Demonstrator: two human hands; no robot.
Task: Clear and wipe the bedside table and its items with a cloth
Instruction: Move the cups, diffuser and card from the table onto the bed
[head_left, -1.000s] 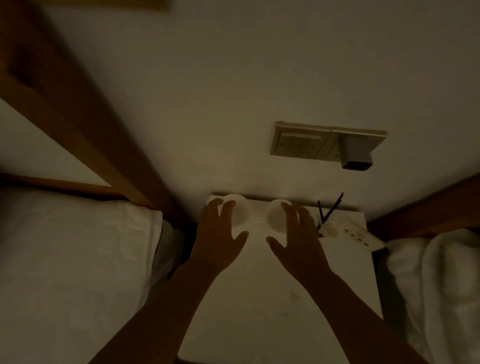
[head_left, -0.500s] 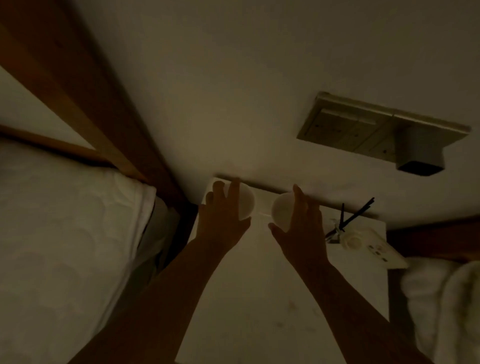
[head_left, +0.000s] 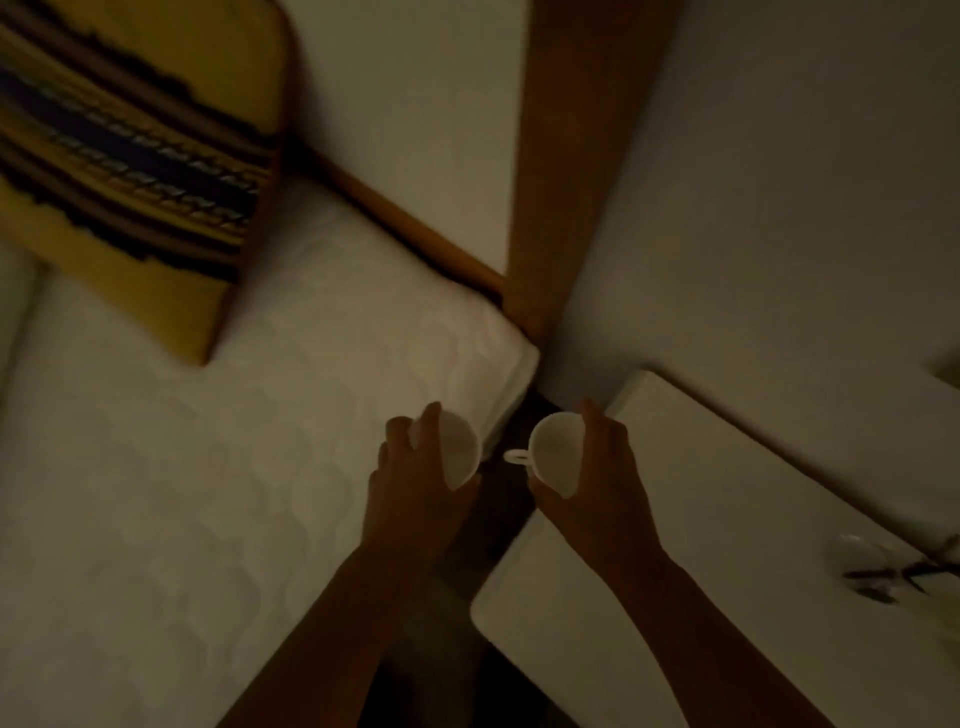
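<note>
The room is dim. My left hand (head_left: 415, 475) grips a white cup (head_left: 460, 449) over the edge of the bed. My right hand (head_left: 597, 478) grips a second white cup (head_left: 553, 452), whose handle points left, above the gap between the bed and the white bedside table (head_left: 675, 545). Both cups are lifted off the table. No cloth is in view.
A white quilted bed (head_left: 208, 493) fills the left, with a yellow striped cushion (head_left: 130, 156) at its head. A wooden post (head_left: 561, 182) rises along the wall. Blurred small items with dark sticks (head_left: 878, 566) sit at the table's far right edge.
Both hands closed around the two cups at the back of the table and lifted them off, carrying them left toward the bed. My view swung left, bringing the bed and cushion in.
</note>
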